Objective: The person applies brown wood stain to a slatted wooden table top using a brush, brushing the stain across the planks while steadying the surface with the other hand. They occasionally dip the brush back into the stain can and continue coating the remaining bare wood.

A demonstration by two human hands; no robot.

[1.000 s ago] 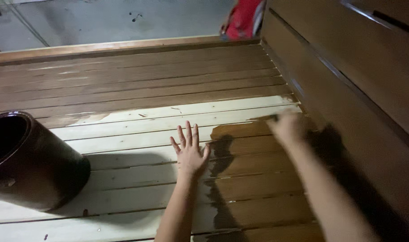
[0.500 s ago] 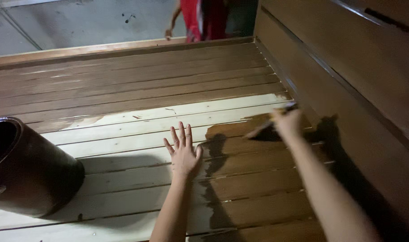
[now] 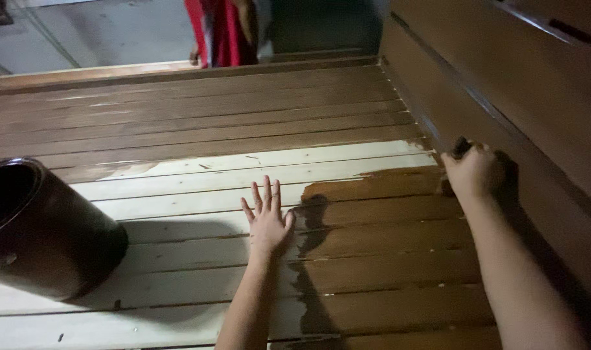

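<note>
L hand (image 3: pixel 267 220): fingers spread, flat on bare slats (image 3: pixel 198 194), centre | R hand (image 3: pixel 471 174): fisted on dark brush (image 3: pixel 460 146), 2 o'clock, at backrest board (image 3: pixel 502 84) | stained patch (image 3: pixel 386 220) between hands | dark bucket (image 3: pixel 43 233) 9 o'clock

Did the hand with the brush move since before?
Yes. The right hand slid right along the slats, reaching the bench back.

Pale, creamy wood on the bare planks (image 3: pixel 198 188). Shiny wet brown on the stained boards (image 3: pixel 386 233). Darker brown on the far slats (image 3: pixel 179 110) and the wall boards (image 3: pixel 502 78). Dark brown, nearly black, on the bucket (image 3: pixel 43 233). Bright red on the clothes (image 3: pixel 214 32) far back. Grey on the floor (image 3: pixel 101 32).
</note>
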